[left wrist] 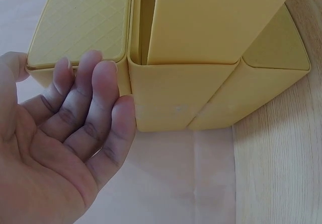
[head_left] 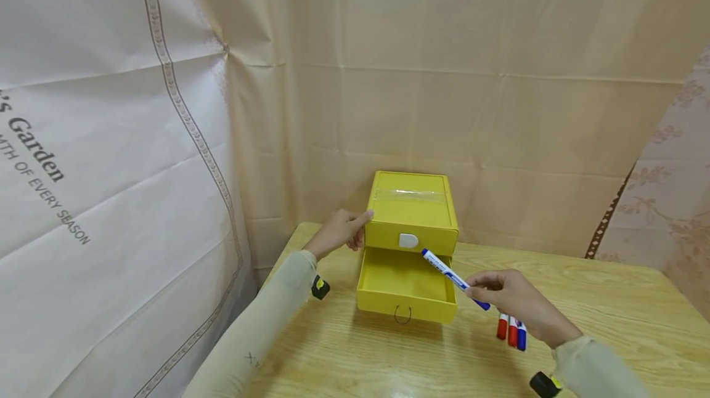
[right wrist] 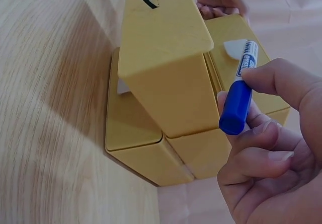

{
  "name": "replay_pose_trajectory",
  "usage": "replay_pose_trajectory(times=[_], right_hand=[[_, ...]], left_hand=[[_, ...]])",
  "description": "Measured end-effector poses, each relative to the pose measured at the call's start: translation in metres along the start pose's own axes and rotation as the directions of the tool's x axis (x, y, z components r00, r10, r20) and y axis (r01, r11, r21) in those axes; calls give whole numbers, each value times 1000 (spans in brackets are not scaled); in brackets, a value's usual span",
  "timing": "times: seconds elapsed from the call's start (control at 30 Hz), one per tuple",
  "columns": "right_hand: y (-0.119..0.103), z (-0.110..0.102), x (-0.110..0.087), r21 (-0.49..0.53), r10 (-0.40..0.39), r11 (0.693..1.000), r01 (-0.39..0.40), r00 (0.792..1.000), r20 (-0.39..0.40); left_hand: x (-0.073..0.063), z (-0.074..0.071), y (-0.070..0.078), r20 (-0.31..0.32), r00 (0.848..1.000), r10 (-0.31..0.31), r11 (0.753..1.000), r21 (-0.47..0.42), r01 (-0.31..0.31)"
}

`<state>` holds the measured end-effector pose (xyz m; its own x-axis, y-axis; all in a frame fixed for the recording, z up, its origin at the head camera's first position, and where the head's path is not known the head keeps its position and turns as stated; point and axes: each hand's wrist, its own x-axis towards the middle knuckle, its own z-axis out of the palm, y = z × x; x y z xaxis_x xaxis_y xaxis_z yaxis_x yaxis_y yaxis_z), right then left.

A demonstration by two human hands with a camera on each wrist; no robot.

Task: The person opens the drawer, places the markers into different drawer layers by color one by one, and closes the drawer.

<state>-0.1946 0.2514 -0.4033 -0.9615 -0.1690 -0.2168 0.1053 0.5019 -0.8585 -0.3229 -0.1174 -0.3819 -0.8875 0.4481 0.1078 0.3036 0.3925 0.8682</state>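
Note:
A yellow drawer box (head_left: 413, 210) stands on the wooden table, its middle drawer (head_left: 407, 302) pulled out with a dark loop on the front. In the head view no contents show inside that drawer. My left hand (head_left: 339, 230) rests at the box's upper left front corner, thumb on the top edge and relaxed fingers by the side wall (left wrist: 181, 95). My right hand (head_left: 510, 296) pinches a blue whiteboard marker (head_left: 446, 272) between thumb and fingers. The marker tilts over the drawer's right side, its blue cap (right wrist: 235, 108) facing the right wrist camera.
Two red markers (head_left: 502, 326) and one blue marker (head_left: 521, 336) lie on the table (head_left: 588, 287) below my right hand, partly covered by it. Behind the box hangs a beige curtain (head_left: 410, 77); a white printed cloth (head_left: 111, 170) hangs at the left.

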Motion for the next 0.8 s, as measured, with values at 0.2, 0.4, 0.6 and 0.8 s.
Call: replay_pose_trajectory(times=[0.2,0.4,0.6,0.8], right_hand=[[-5,3,2,-18,-32,999,32,999,12],[-8,7,3,-25,-94,995,94,995,17],[-12,10,4,-23,-116,993,117,993,26],[-17,14,5,-46,-134,990,136,990,33]], left_hand=[[0,0,0,-1,1000,-2,1000,3,2],[0,0,0,0,1000,-3,1000,2,3],[0,0,-1,2,1000,8,1000,4,-8],[0,0,-2,-3,1000,7,1000,1,-7]])
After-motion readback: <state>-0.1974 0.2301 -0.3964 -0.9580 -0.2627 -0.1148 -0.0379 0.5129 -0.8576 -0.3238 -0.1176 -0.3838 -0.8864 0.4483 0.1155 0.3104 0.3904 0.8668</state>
